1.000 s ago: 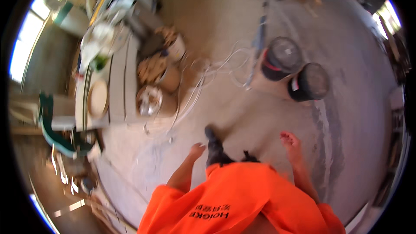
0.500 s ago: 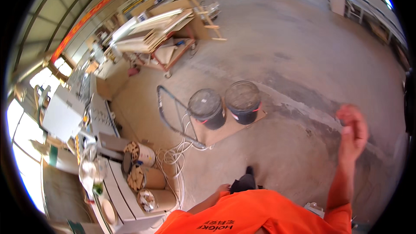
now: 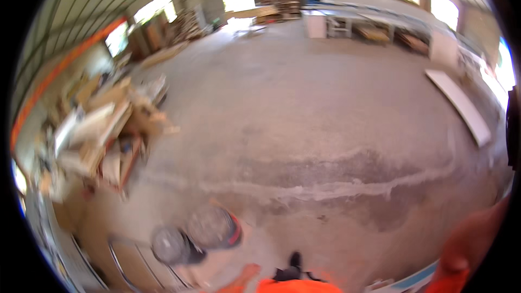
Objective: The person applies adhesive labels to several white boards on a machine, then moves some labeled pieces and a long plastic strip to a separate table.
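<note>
My left hand hangs low in front of my orange shirt, its fingers smeared by motion. Nothing shows in it. Ahead of it and to the left, apart from it, two dark lidded buckets stand upright on a flat trolley: the nearer-left bucket and the farther bucket. A bent tubular handle rises at the trolley's left end. My right arm is bent up at the right edge; its hand is out of the picture.
A red cart heaped with boards stands at the left. Machinery lines the lower left. On the right a long white panel lies on the concrete floor. Long workbenches and stacked timber stand at the back.
My view has swung up and to the right, so the buckets and cart sit farther left. My right hand, visible before in front of me, has gone out at the right edge.
</note>
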